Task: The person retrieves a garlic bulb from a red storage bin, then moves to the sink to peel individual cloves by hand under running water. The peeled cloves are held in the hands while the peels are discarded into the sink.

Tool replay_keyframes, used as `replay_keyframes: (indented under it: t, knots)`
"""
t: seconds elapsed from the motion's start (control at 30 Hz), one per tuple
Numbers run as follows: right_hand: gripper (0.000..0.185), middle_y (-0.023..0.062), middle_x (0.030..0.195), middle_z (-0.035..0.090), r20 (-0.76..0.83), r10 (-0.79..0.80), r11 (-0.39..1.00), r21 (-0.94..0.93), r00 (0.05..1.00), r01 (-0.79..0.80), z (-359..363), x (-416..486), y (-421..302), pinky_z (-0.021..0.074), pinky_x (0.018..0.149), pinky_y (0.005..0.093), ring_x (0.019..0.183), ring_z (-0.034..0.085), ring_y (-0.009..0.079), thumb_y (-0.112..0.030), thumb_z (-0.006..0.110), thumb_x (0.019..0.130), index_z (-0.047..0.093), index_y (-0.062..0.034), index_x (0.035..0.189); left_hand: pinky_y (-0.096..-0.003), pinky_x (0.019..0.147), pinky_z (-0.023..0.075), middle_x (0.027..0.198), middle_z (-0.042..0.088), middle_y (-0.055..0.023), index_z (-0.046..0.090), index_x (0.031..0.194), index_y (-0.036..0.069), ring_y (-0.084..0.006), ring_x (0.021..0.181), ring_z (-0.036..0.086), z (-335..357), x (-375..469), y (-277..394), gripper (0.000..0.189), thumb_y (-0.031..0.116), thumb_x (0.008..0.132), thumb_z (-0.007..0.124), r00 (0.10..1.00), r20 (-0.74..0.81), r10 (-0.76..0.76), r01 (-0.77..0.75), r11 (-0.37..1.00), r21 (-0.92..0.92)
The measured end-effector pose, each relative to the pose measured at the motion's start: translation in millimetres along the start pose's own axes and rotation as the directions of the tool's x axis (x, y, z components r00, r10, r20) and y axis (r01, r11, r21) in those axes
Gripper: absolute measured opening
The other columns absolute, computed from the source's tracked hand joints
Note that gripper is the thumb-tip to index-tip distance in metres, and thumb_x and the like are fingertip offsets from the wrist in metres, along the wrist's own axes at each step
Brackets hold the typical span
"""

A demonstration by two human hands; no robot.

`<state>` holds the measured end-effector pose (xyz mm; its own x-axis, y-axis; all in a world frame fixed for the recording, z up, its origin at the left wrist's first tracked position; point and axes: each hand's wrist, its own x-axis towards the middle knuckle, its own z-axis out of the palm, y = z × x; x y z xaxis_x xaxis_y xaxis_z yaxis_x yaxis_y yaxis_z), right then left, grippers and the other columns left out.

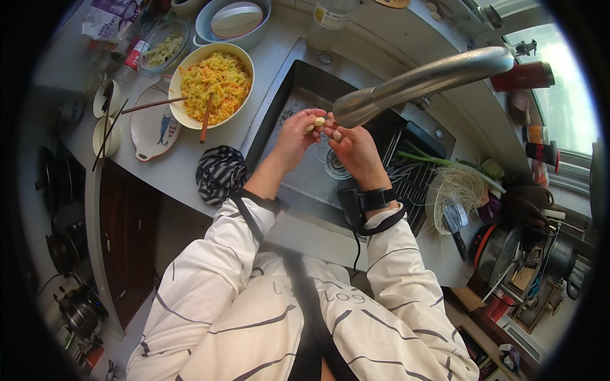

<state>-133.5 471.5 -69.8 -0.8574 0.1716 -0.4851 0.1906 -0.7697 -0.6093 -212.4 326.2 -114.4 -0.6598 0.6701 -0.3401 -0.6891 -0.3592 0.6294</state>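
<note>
Over the steel sink [305,171] both my hands meet, just under the spout of a metal faucet [424,81]. Pale peeled garlic cloves [319,121] sit between the thumb and fingers of my left hand [295,140]. Another garlic clove [337,135] is pinched in my right hand [355,152], whose fingertips partly pass behind the spout. Whether water runs cannot be made out. Below my hands, the drain strainer [337,164] shows in the sink floor. A black device is strapped on my right wrist.
Left of the sink stand a bowl of shredded vegetables [217,85] with chopsticks, a fish-patterned dish [155,119] and a striped cloth [221,174]. To the right are a drying rack [405,185], scallions with roots [455,185] and a cleaver [456,221]. A plastic bottle [331,21] stands behind the sink.
</note>
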Motion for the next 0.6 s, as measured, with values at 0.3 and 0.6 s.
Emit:
replay_keyframes:
  t: [0.3, 0.6]
  knots:
    - [0.024, 0.0129, 0.116, 0.067, 0.009, 0.045, 0.992, -0.115, 0.999, -0.044, -14.0, 5.5, 3.8, 0.0596, 0.088, 0.0288, 0.109, 0.069, 0.0244, -0.009, 0.056, 0.102, 0.060, 0.0051, 0.121, -0.0207, 0.059, 0.0447, 0.086, 0.061, 0.0031, 0.062, 0.118, 0.009, -0.0058, 0.074, 0.057, -2.4, 4.9, 15.4, 0.023, 0.023, 0.100, 0.061, 0.994, -0.080, -0.076, 0.080, 0.996, 0.047]
    - [0.023, 0.0080, 0.108, 0.071, -0.040, 0.022, 0.946, -0.321, 0.999, -0.034, -8.8, 12.6, 8.2, 0.0565, 0.068, 0.0221, 0.098, 0.071, 0.0175, -0.016, 0.066, 0.097, 0.067, -0.0020, 0.115, -0.0186, 0.062, 0.0433, 0.095, 0.072, -0.0010, 0.074, 0.106, 0.004, -0.0027, 0.077, 0.058, -1.0, -9.1, 15.3, 0.020, 0.018, 0.093, 0.070, 0.994, 0.019, 0.112, -0.105, 0.840, 0.533]
